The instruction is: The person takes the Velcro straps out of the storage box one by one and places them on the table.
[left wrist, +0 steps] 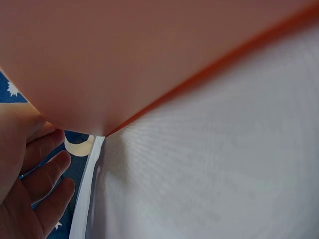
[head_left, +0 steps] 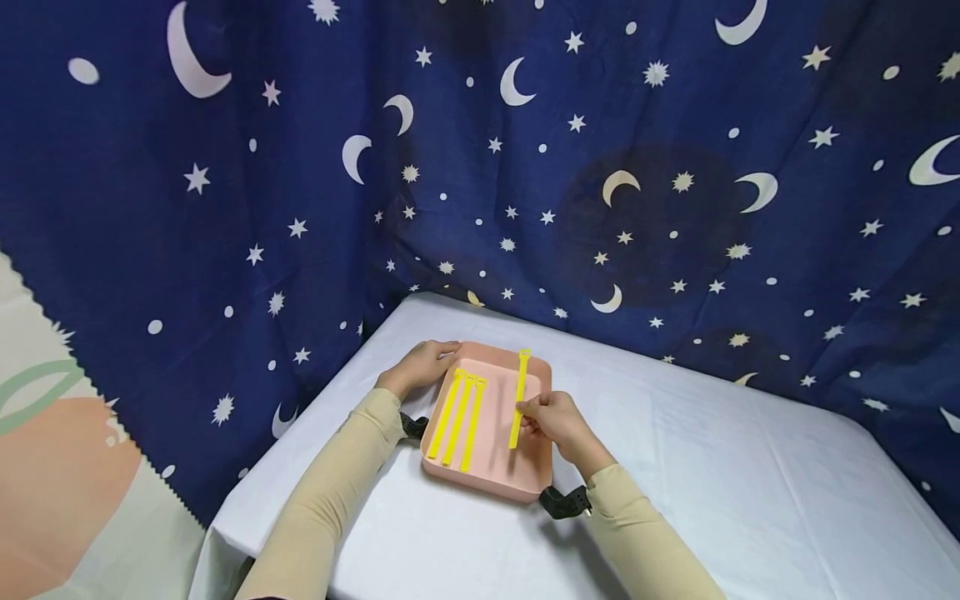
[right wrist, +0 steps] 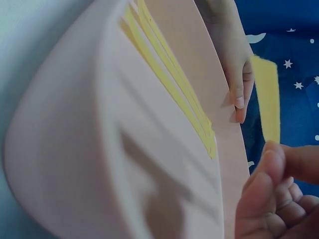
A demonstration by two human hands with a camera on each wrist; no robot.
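A: Head view: your right hand (head_left: 558,422) pinches a yellow tie (head_left: 519,398) over the pink tray (head_left: 487,479); three ties (head_left: 457,418) lie inside.

B: Your left hand (head_left: 422,364), fingers relaxed, rests on the tray's far corner. Fourth tie not yet laid down.

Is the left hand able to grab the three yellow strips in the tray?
Probably yes. The left hand rests on the far left corner of the pink tray, right beside the three strips, which lie uncovered. The right hand holds a fourth strip off to the other side.
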